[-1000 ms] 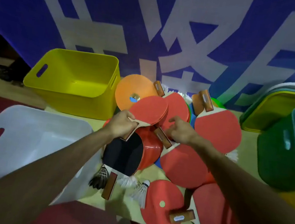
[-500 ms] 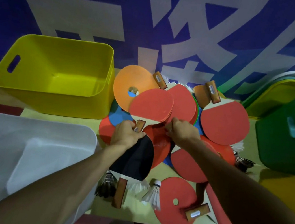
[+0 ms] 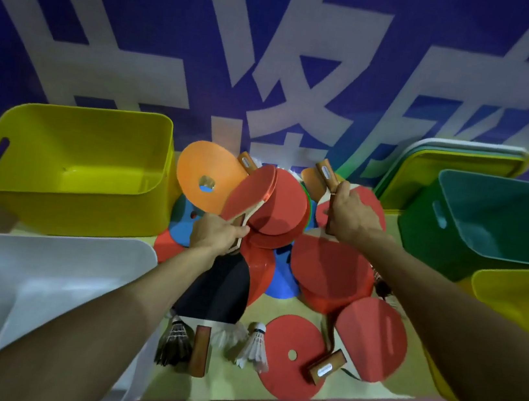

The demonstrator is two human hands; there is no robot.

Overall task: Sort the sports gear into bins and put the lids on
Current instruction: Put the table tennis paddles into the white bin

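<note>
A pile of table tennis paddles, flat cones and shuttlecocks lies on the floor between the bins. My left hand grips the handles of two stacked red paddles, lifted and tilted over the pile. Farther right, my right hand grips the handle of another red paddle at the back of the pile. A black paddle lies under my left forearm. More red paddles and a red disc with a hole lie nearer me. White shuttlecocks and a dark shuttlecock sit at the front.
A yellow bin stands at back left, a white bin at near left, a green bin at right, another yellow bin at near right. Stacked lids lean on the blue wall. An orange disc tops the pile.
My left hand lifted its paddles higher and tilted them. My right hand left the middle of the pile, reached back right and took a paddle handle.
</note>
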